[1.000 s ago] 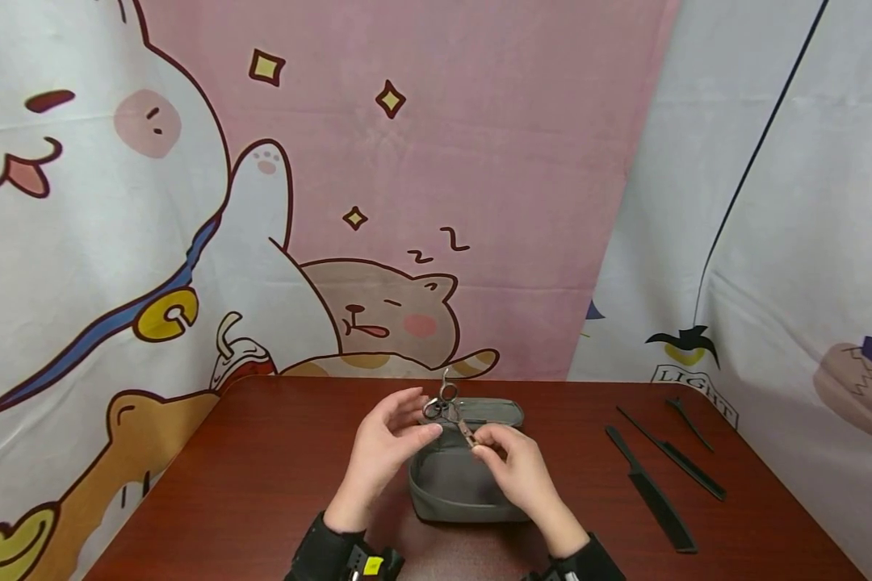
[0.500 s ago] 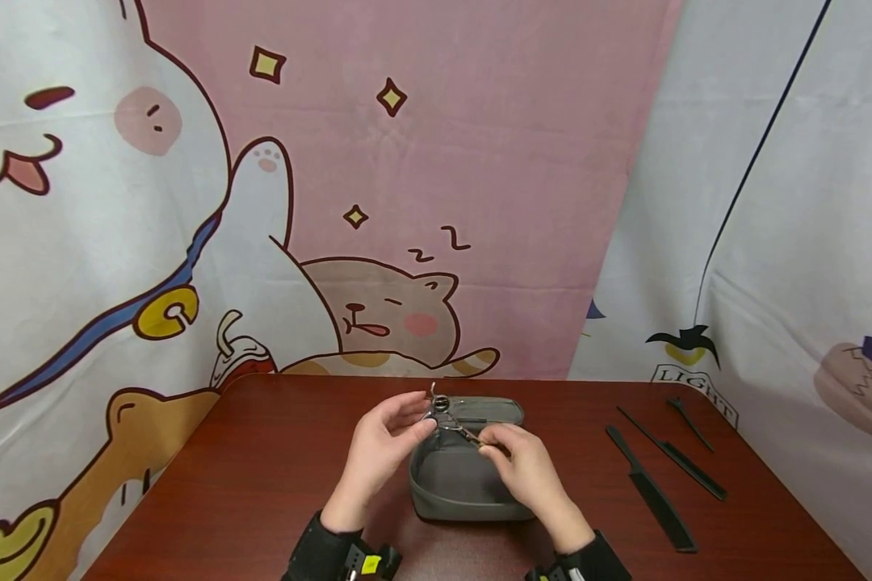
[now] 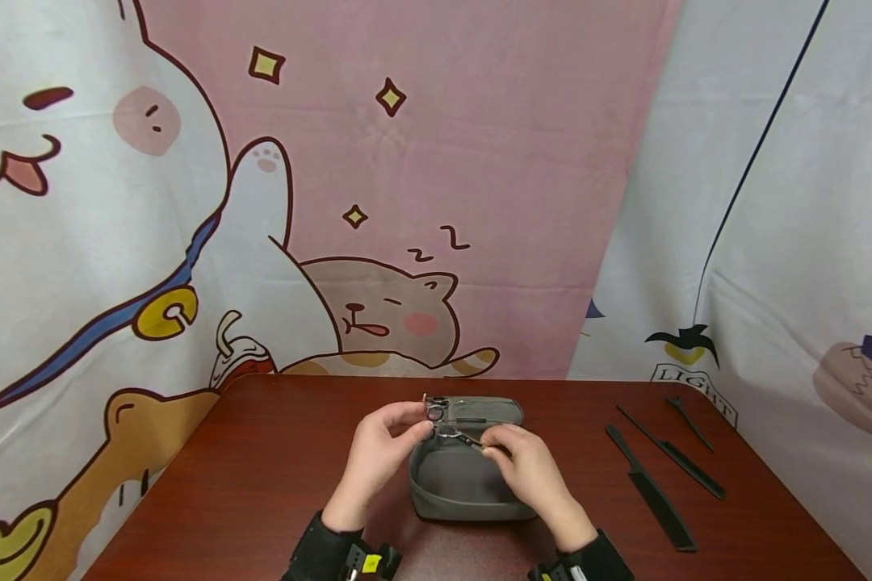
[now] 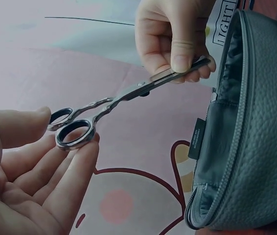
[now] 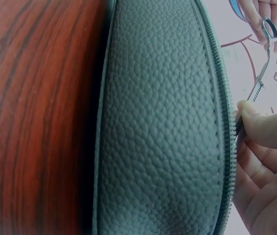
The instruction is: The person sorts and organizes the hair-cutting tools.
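Observation:
A pair of silver thinning scissors (image 4: 127,93) is held between both hands above the grey zip case (image 3: 468,508). My left hand (image 3: 383,444) has its thumb and fingertips at the two finger rings. At the other end, my right hand (image 3: 526,464) pinches the blades between thumb and fingers, hiding part of them. Comb-like teeth show on a blade of the scissors (image 5: 259,88) in the right wrist view. The case's lid (image 3: 480,410) is folded back behind it, and its dark lining (image 4: 221,127) shows in the left wrist view.
To the right on the brown table (image 3: 262,484) lie a wide black comb (image 3: 657,504), a slimmer black comb (image 3: 686,464) and a small dark slender item (image 3: 690,424). A cartoon-printed curtain (image 3: 516,202) hangs behind the table.
The scissors' rings have come down and the scissors lie flatter. My right hand has shifted slightly right, still pinching the blades; the left hand has lowered a little.

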Demonstrator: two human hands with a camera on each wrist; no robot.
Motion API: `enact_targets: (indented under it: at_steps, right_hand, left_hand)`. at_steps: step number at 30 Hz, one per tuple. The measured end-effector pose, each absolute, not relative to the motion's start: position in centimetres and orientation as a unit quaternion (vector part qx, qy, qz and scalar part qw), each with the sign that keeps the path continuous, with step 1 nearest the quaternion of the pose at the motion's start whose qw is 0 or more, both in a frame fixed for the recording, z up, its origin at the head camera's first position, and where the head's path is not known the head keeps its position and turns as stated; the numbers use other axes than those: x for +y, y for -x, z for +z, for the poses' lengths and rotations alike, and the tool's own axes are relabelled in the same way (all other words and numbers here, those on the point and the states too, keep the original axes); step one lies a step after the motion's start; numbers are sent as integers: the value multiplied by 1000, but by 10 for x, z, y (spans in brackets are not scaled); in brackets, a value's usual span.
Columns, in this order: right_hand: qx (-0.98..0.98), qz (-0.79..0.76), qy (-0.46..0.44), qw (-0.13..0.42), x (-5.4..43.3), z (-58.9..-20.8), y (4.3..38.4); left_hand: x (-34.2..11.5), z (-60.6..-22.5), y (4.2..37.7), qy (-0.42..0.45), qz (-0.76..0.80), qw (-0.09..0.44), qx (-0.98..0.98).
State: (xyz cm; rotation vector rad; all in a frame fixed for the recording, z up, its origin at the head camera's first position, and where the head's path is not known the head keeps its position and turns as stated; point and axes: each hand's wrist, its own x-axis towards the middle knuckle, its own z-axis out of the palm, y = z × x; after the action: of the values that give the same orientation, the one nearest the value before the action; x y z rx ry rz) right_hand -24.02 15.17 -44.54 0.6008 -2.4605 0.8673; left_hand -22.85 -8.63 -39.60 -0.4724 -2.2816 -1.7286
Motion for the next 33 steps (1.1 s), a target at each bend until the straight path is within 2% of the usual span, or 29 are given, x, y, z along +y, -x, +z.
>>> enact_targets:
  at_steps: [18,33]
  right_hand:
    - [-899,292,-229,233,159,-442,241]
    - [-892,328,-205,233,163,-439,241]
  left_hand:
    - [-88,-406,237,160,-613,61,-772]
    - [-90,-410,240,160,-638,38,-752]
